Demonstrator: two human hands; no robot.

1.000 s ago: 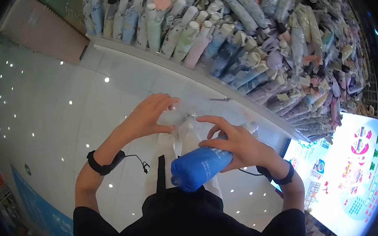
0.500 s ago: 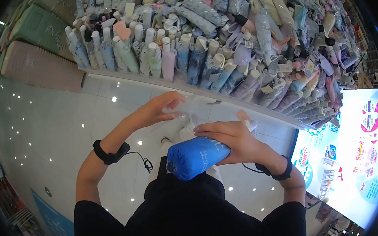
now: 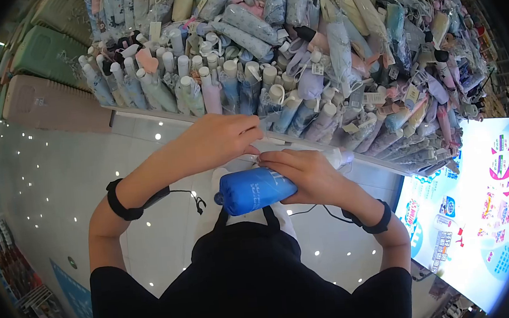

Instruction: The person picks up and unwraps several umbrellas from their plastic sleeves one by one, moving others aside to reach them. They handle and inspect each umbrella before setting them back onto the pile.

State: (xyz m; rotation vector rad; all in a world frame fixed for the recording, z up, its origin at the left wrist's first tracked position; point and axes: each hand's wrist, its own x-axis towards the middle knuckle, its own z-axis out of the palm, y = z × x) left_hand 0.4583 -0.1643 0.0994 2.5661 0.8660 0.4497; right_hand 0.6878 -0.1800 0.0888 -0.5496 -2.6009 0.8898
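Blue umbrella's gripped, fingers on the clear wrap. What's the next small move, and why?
Likely draw the clear wrap along the blue umbrella with the left hand: its fingertips pinch it beside the right hand, which grips the umbrella firmly.

Display shelf [image 3: 382, 165] carries heaped, seemingly wrapped folded umbrellas [image 3: 292, 40].
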